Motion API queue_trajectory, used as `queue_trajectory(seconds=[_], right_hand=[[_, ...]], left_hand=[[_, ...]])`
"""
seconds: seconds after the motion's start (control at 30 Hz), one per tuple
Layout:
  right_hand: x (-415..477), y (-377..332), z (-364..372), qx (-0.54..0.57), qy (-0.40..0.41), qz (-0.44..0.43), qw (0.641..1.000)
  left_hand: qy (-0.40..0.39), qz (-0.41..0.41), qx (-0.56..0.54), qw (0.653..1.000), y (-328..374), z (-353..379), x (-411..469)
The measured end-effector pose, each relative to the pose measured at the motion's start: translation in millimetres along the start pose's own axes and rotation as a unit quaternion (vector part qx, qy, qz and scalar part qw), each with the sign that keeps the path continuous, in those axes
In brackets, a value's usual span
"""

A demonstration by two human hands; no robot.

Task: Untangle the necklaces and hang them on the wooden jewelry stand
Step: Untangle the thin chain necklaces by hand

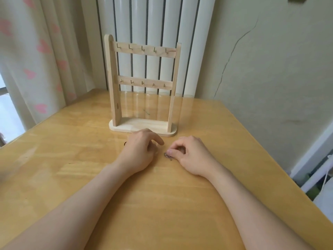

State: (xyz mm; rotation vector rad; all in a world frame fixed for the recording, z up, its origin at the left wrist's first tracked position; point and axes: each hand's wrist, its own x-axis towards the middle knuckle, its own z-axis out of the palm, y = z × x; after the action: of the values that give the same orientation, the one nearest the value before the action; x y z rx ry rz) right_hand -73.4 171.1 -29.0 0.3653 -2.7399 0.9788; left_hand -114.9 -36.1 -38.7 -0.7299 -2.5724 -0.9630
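Both bare forearms lie along the table [72, 168] and run up to the hands near its middle. The right hand [189, 156] pinches a small dark knot of chain, the necklaces [167, 156], between thumb and forefinger. The knot sits at the thumb tip, low against the tabletop, with a short bit trailing just below the pinch. It is too small to tell how many chains are bunched in it.

Just left of the pinch, the left hand [138, 150] rests with its fingers curled under and the forefinger reaching partly out toward the knot. No strand shows between its fingers, so I cannot tell whether it holds one. On the far side of that hand from the pinch, a small dark speck [124, 143] lies on the wood, too small to name.

Beyond the pinch, close past the knuckles of both hands, the wooden jewelry stand [142, 83] stands upright on its base with two rails of hooks [142, 48]. Every hook in view is bare. Behind it rise a white radiator [155, 18] and, off to the left, a curtain [36, 51].

By my reading the job is at its very start. The chains are in one clump and nothing is hung. What remains is to tease the strands apart, then carry each one up from the pinch to a hook of its own
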Motion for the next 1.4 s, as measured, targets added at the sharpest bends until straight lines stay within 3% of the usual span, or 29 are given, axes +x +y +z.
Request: queue_trajectory(seconds=[0.2,0.37,0.5,0.9,1.17,1.4], right_hand=[[1,-7,5,0.045,0.039,0.009,0.998],[-3,-16,4,0.162,0.099,-0.006,0.982],[-5,-27,2,0.209,0.131,-0.006,0.969],[-10,-27,3,0.188,0.122,-0.007,0.975],[-6,-19,7,0.183,0.110,0.024,0.977],[-7,-21,5,0.272,0.073,0.053,0.958]], left_hand=[[-0.033,0.040,-0.064,0.997,19,-5,-8],[-0.014,-0.026,-0.271,0.962,23,-11,-8],[-0.008,-0.048,-0.339,0.940,26,-13,-8],[0.023,-0.108,-0.345,0.932,23,-11,-9],[-0.001,-0.039,-0.264,0.964,21,-14,-12],[-0.021,-0.111,-0.332,0.936,25,-12,-11]])
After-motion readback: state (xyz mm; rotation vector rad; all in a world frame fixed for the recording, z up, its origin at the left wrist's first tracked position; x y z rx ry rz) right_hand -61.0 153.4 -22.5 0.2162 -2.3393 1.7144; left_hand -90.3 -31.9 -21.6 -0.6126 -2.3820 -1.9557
